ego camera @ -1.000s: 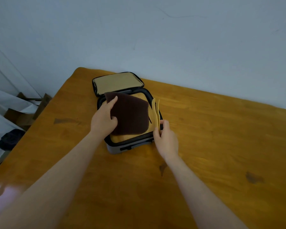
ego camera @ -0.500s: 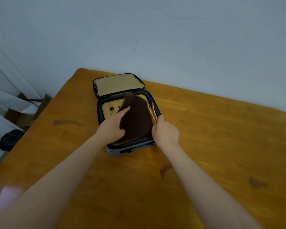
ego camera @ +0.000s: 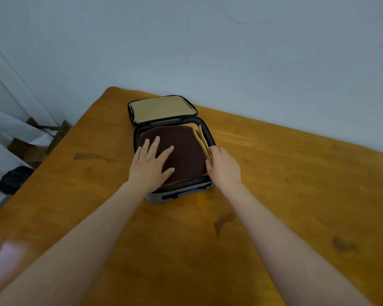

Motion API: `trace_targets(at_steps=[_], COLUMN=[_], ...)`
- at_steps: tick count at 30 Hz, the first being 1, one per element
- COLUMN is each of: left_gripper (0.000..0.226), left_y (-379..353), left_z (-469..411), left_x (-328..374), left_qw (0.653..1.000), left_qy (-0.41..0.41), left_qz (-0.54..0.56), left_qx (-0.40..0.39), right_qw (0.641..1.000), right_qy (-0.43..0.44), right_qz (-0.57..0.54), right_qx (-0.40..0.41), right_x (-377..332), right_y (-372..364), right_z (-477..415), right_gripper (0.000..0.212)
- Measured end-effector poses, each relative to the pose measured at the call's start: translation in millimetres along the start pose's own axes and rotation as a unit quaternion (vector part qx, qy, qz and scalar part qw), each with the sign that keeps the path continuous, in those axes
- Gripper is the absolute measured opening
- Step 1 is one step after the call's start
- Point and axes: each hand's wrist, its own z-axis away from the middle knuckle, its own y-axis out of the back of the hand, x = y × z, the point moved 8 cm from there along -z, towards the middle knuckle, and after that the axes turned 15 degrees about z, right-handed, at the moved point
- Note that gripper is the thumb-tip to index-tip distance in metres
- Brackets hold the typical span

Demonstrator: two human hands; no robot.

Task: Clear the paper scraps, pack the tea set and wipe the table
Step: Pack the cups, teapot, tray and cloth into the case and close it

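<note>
My left hand [ego camera: 152,165] lies flat and fully spread on the dark brown ribbed cloth pad [ego camera: 181,151], holding nothing, just pressing it down into the grey zip-up carrying case with the black rim [ego camera: 179,194]. The pad fills almost the whole opening, so whatever tea things sit under it are hidden. My right hand [ego camera: 223,167] rests at the case's right edge, fingers curled against the thin upright mustard-yellow flaps [ego camera: 200,140] that stand between the pad and the rim; whether it pinches them or only steadies them I cannot tell. The case's tan-lined lid [ego camera: 161,109] lies open flat behind it, toward the wall, and the case itself sits near the far left part of the orange-brown wooden table [ego camera: 296,195].

I judge this to be the packing step — the cover layer going on top of the set. No paper scraps show on the table. Next, I think, the yellow flaps need folding down inside the rim so nothing catches, then the lid swung forward and zipped — and wiping would come after that.
</note>
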Motion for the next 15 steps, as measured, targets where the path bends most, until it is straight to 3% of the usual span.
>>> trace_targets(at_steps=[2,6,15], left_gripper=[0.062,0.061,0.062], left_y=[-18,-29,-36], left_z=[1,2,6], left_x=[0,5,5], left_qw=[0.999,0.999,1.000], left_qy=[-0.004,0.012,0.004], left_qz=[0.015,0.020,0.014], left_qx=[-0.046,-0.042,0.002], right_qw=[1.000,0.999,0.994], right_qy=[0.007,-0.004,-0.078], right_qz=[-0.005,0.021,-0.058], right_qx=[0.012,0.050,-0.048], right_x=[0,1,-2], right_y=[-2,-7,-41], right_z=[6,16,30], right_gripper=[0.028,0.039,0.061])
